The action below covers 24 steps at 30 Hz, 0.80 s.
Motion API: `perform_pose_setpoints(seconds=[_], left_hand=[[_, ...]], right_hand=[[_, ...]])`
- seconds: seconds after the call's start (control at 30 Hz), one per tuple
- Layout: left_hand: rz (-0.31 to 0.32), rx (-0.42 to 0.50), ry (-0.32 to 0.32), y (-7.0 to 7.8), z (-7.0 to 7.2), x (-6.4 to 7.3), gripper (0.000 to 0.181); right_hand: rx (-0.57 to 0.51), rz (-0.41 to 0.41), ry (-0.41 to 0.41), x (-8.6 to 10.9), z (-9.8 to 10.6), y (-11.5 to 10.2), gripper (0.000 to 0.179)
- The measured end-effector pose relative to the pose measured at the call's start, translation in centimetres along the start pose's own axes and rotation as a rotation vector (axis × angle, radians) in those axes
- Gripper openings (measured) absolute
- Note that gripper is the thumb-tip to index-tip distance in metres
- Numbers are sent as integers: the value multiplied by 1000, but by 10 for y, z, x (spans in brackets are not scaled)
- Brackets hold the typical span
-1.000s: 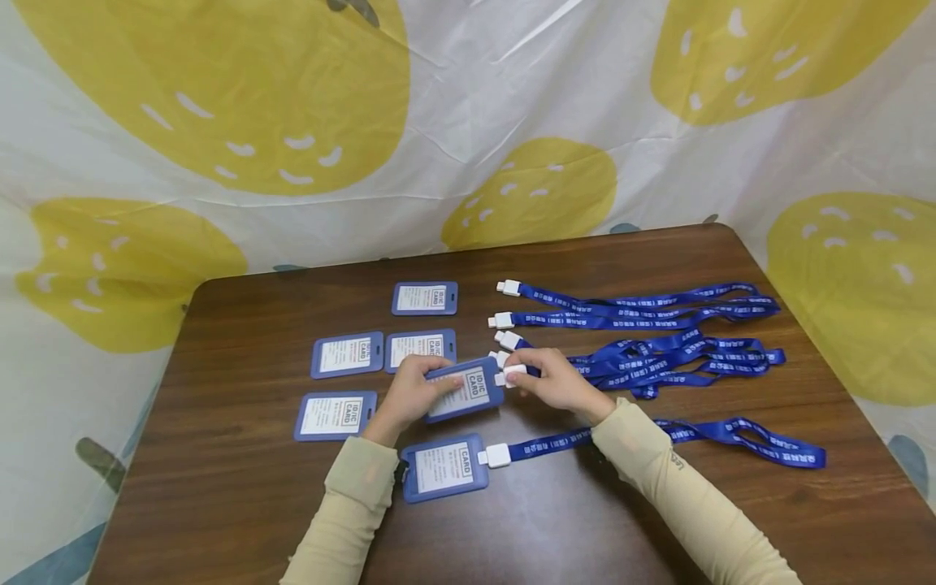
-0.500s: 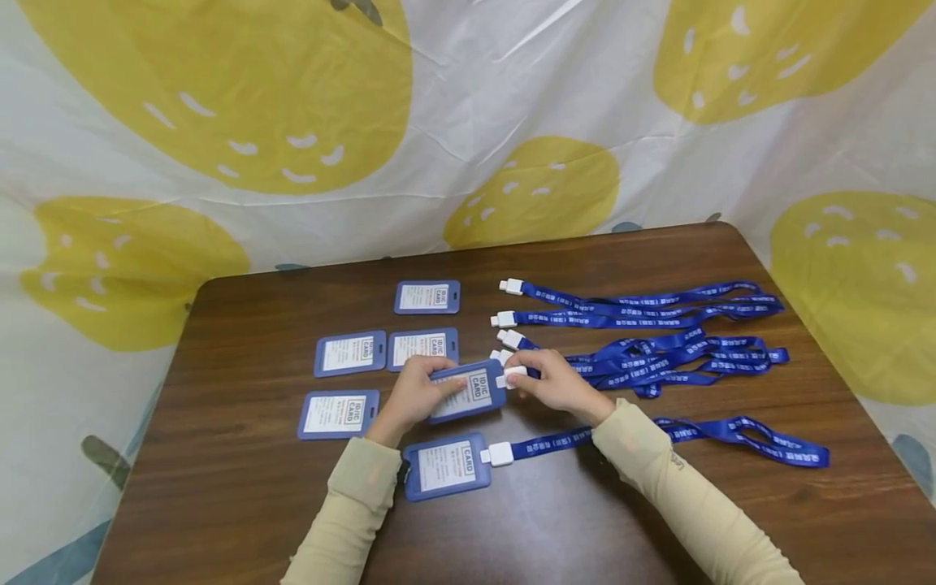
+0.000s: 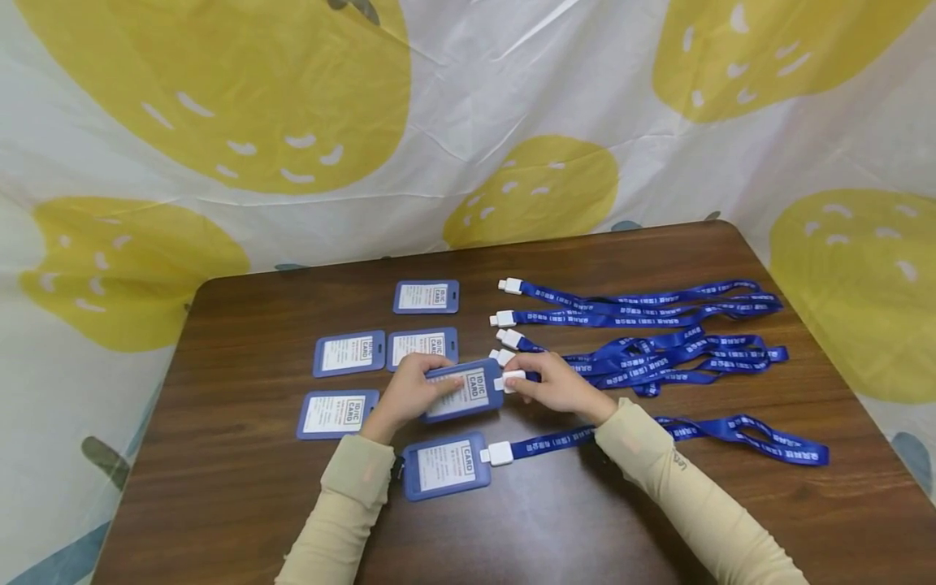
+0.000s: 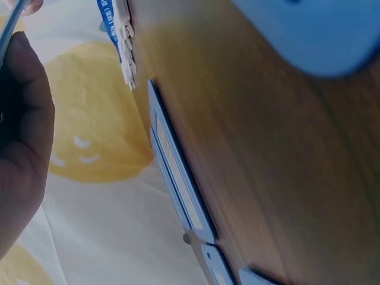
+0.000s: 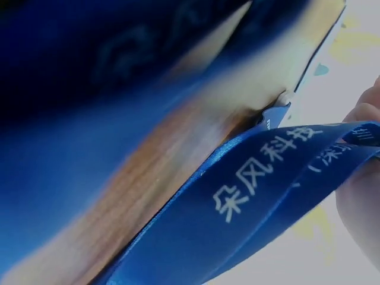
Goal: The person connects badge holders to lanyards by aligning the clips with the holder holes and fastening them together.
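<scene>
In the head view my left hand [image 3: 411,394] grips a blue ID card holder [image 3: 466,393], thumb across its front, raised and tilted over the table. My right hand [image 3: 561,385] pinches the white plastic clip [image 3: 514,379] of a blue lanyard at the holder's slotted end. Clip and holder meet there; whether the clip is fastened cannot be told. A printed blue strap [image 5: 255,172] runs to the right hand in the right wrist view. Below lies another card holder [image 3: 444,469] joined by its white clip [image 3: 500,453] to a lanyard [image 3: 760,439].
Several loose card holders [image 3: 339,415] lie left and behind the hands on the brown table [image 3: 241,487]. Blue lanyards [image 3: 658,309] with white clips are laid out at the right rear. A fruit-patterned cloth [image 3: 431,106] hangs behind the table.
Both hands stay in almost the same place with the same holds. The raised card holder and the clip have shifted only slightly. Things on the table have not moved.
</scene>
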<state>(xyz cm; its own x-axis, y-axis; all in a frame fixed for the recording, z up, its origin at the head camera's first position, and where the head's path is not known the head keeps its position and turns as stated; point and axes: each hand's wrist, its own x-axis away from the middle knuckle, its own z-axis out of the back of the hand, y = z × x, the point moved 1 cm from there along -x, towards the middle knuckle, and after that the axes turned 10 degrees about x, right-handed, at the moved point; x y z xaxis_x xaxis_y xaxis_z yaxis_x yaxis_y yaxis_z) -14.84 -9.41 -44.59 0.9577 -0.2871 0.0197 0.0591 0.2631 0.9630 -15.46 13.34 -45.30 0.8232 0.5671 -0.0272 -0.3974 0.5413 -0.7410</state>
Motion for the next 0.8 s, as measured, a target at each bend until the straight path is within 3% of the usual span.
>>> perform_pose_setpoints(seconds=[0.2, 0.43, 0.67, 0.8], left_hand=[[-27, -34, -10, -1, 3, 1, 13], [-13, -68, -15, -8, 10, 4, 14], [-2, -192, -84, -15, 14, 5, 12], [-10, -314, -114, -17, 15, 4, 10]], right_hand=[[-25, -21, -63, 1, -1, 2, 11], [4, -24, -92, 6, 4, 6, 12], [65, -33, -111, 13, 7, 13, 14], [146, -4, -137, 16, 7, 17, 14]])
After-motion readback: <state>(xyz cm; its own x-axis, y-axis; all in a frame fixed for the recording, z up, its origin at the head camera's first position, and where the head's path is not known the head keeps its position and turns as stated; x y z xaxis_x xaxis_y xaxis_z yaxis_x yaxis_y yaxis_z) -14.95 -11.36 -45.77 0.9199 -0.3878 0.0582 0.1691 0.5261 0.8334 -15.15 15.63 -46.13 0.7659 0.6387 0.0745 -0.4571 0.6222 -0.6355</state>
